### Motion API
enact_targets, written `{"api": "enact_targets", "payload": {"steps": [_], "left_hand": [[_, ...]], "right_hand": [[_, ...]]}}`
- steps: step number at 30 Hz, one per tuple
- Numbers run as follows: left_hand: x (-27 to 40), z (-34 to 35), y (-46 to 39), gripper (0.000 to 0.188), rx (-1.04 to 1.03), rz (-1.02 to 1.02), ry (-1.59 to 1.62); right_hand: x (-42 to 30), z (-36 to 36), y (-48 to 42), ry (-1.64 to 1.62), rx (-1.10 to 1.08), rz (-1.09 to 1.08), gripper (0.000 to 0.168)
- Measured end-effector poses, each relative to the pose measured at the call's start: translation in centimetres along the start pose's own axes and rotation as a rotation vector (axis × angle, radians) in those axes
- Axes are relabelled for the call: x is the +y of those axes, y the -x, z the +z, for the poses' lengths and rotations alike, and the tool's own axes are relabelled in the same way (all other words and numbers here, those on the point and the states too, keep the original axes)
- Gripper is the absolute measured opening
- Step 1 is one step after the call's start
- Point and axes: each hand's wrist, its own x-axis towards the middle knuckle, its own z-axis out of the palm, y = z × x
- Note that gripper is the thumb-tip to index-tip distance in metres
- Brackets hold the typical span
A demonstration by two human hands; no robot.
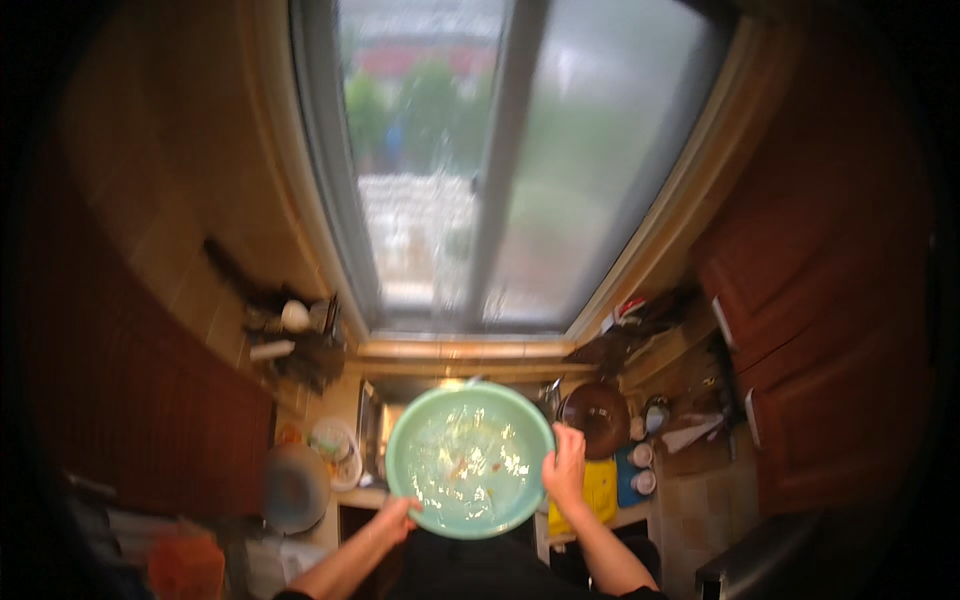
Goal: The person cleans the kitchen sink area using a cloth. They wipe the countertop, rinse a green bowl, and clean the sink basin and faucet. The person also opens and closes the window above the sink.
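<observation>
A round green plastic basin (471, 459) is held up in front of me, over the near edge of the counter. Water lies in it, with a few small brownish bits and bright reflections. My left hand (399, 517) grips its lower left rim, and my right hand (565, 459) grips the right rim. Behind the basin a metal sink (369, 420) is partly hidden. A yellow cloth (596, 487) lies on the counter just right of my right hand.
Right of the sink stand a brown round bowl or lid (598, 418) and small containers (643, 481) on a blue mat. To the left are a pale round basin (295, 487) and a white dish (346, 472) with items. Beyond the sink is a window (480, 187); wooden cabinets (840, 360) flank the counter.
</observation>
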Motion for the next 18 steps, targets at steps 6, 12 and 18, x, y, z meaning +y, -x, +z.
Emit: {"api": "enact_targets", "payload": {"steps": [6,12,18], "left_hand": [[0.7,5.2,1.3,0.054,-0.022,0.114,0.072],[3.3,9.2,-0.3,0.056,-0.114,0.231,0.002],[9.4,14.1,-1.5,0.063,-0.182,0.223,0.031]], "right_hand": [[-1.5,7.2,1.5,-1.27,-0.007,1.254,0.026],[9.8,15.1,1.7,-1.534,0.22,1.499,0.017],[4.6,4.8,-19.7,-2.476,0.131,0.916,0.034]]}}
